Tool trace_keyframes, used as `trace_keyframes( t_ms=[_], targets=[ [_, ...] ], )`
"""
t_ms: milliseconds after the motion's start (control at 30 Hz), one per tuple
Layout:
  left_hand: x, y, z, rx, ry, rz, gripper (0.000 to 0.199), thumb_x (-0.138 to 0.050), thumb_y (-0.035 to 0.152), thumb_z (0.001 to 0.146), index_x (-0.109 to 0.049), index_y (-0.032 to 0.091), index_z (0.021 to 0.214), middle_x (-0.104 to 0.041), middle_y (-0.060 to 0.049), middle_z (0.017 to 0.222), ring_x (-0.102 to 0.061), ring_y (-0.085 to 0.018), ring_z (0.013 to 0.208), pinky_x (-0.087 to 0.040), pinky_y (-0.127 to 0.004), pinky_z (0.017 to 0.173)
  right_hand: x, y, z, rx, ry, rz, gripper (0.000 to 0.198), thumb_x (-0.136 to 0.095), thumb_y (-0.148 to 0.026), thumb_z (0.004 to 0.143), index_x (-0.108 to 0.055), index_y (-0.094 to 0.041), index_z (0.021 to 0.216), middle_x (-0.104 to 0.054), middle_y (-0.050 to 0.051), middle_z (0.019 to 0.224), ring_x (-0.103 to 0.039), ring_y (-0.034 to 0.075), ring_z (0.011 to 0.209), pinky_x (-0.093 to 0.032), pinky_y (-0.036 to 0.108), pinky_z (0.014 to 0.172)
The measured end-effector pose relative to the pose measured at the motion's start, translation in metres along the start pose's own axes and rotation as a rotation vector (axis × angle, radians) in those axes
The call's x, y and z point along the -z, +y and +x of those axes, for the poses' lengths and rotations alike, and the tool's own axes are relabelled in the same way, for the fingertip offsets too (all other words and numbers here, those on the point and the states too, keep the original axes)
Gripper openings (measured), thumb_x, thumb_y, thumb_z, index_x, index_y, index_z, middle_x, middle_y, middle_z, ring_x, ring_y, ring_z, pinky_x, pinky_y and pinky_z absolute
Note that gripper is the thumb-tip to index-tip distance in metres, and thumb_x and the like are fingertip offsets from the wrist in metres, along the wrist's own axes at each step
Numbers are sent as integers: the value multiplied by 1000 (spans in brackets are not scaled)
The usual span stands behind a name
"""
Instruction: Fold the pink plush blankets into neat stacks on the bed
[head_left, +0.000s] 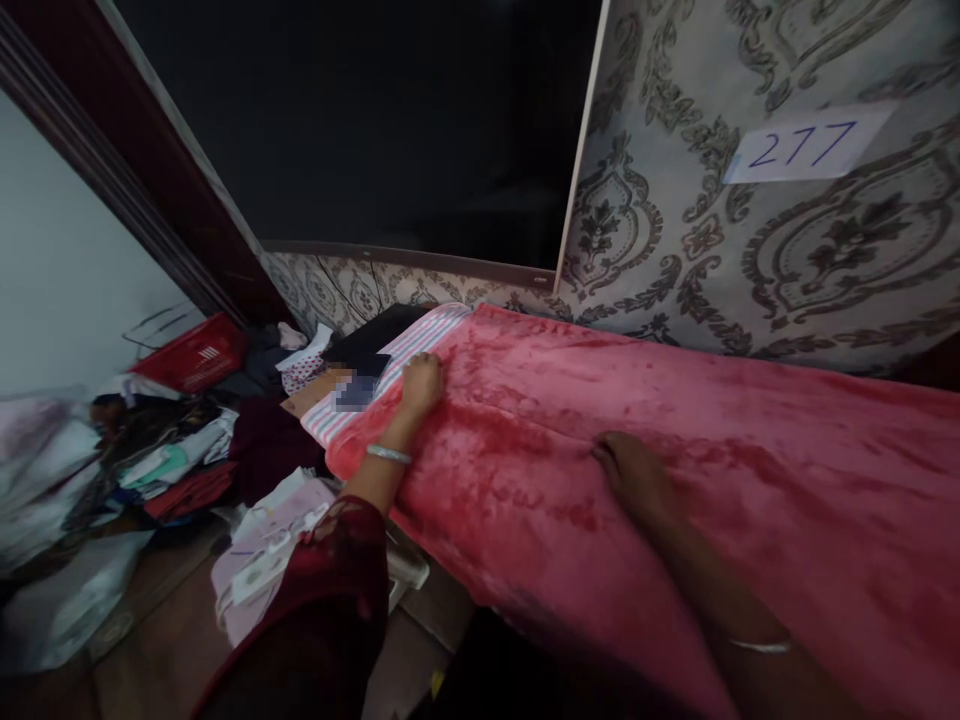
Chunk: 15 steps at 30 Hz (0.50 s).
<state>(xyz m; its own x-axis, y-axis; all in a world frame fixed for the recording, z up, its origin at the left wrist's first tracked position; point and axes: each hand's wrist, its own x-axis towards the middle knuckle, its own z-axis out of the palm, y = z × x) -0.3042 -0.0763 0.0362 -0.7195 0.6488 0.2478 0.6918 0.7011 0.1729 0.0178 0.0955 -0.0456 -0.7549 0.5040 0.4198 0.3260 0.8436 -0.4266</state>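
Observation:
A plush pink-red blanket (540, 490) is spread over a long raised surface in front of me. My left hand (422, 382) is closed at the blanket's left end, its curled fingers gripping the plush beside a striped cloth (416, 335). On the middle of the blanket, my right hand (634, 468) is also closed, thumb and fingers pinching the fabric. A faint crease runs across the pile to the left of the right hand. Dark brushed patches mark the plush around both hands.
Beyond the striped cloth lies a flat black item (375, 335). Piled clothes (180, 460) and a red bag (191, 352) are at the left. A large dark screen (375, 120) hangs above the blanket, beside a paper marked 277 (810, 145) on patterned wallpaper.

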Motion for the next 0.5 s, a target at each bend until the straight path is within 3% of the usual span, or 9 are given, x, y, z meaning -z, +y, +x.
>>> trace_keyframes(
  t_ms=[100,200,367,500],
  targets=[
    [6,-19,14,177,-40,59,34,-48,17,92,-62,7,120,-63,-29,125,-57,-41,124,-45,-53,99,1,1,2,14,-17,5,19,-48,-21,93,-66,-20,86,-70,10,89,-65,25,85,-48,35,80],
    [6,-31,22,267,-85,84,34,-54,20,89,-60,8,121,-65,-29,122,-60,-40,121,-46,-52,97,1,2,3,22,-24,18,18,-49,-21,93,-66,-20,86,-70,9,88,-64,24,84,-48,34,79],
    [6,-40,28,281,-58,75,33,-42,18,95,-57,14,124,-68,-21,118,-66,-31,110,-49,-40,87,1,1,3,-9,-35,34,17,-50,-20,93,-66,-19,87,-69,9,88,-64,24,86,-47,34,81],
    [8,-45,30,275,6,67,37,-37,17,96,-57,12,127,-65,-23,121,-66,-32,108,-50,-41,84,3,0,4,-34,-51,44,15,-52,-18,92,-66,-19,86,-69,9,88,-64,24,86,-46,33,81]
  ],
)
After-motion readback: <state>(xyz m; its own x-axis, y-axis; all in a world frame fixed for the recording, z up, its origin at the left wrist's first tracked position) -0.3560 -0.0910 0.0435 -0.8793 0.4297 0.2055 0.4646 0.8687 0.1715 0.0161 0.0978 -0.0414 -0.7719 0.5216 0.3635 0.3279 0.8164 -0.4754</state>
